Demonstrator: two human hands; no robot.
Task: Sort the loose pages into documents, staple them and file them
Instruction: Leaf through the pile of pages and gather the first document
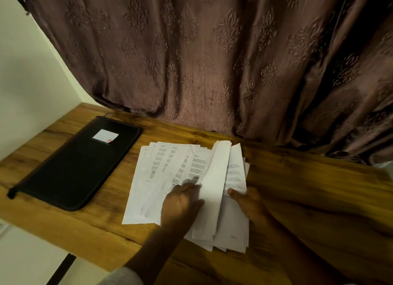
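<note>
Grey sleeve [123, 276] at the desk's near edge, left forearm running up from it. Left hand [182, 202] lies palm down on the pages [148, 189], fingertips at the foot of a raised sheet [217, 174]; blurred there, so cannot tell if it pinches the sheet or only presses the paper. Right hand [248, 202] just beside it on the right, thumb on top of the right-hand part of the pile and fingers hidden under it, so it is grasping those pages. The raised sheet curls up off the pile between the two hands, blank side showing. The pages sit in the middle of the desk [297, 189], fanned out to the left with printed text up, their near corners close to the near edge. Black zipped folder [74, 168] lies flat and closed by the desk's left edge, apart from the pages, with a small white label [105, 135] at its far end. Brown patterned curtain [212, 61] hangs along the far edge, its hem touching the desk. Pale wall [25, 83] past the far left corner
</note>
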